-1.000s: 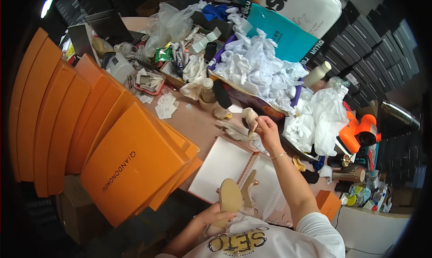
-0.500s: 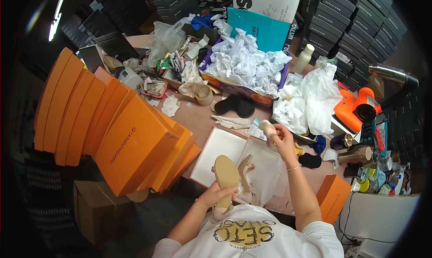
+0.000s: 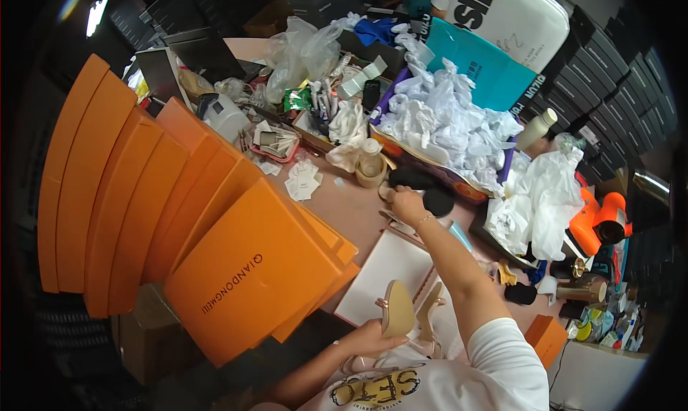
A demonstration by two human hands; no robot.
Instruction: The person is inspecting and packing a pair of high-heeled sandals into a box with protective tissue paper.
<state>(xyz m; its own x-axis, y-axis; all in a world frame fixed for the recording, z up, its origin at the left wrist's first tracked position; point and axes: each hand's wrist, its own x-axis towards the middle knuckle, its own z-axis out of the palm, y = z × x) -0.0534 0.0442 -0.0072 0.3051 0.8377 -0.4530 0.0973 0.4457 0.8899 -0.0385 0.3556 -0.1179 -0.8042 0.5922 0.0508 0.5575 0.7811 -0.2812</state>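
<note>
My left hand (image 3: 368, 338) grips a high-heeled sandal (image 3: 398, 312), its beige sole turned up, close to my shirt. A second sandal (image 3: 428, 312) lies beside it at the shoebox; my right arm partly covers the box. The white inside of the open shoebox (image 3: 390, 266) shows beyond the held sandal. My right hand (image 3: 409, 205) reaches far across the table, fingers pinched on a small beige wad (image 3: 387, 194), whose kind is unclear. Next to those fingers lies a black padded thing (image 3: 437, 202), partly hidden by the hand.
Orange shoeboxes (image 3: 244, 268) lean in a stack at the left. At the back, a purple-edged box holds crumpled white paper (image 3: 448, 121). A tape roll (image 3: 370, 169) stands near my right hand. White plastic bags (image 3: 537, 199) and an orange tool (image 3: 598, 221) lie at the right.
My right hand has moved left and away from me with the beige wad, from the box's right side to the black padded thing. My left hand still holds the sandal. The view has shifted.
</note>
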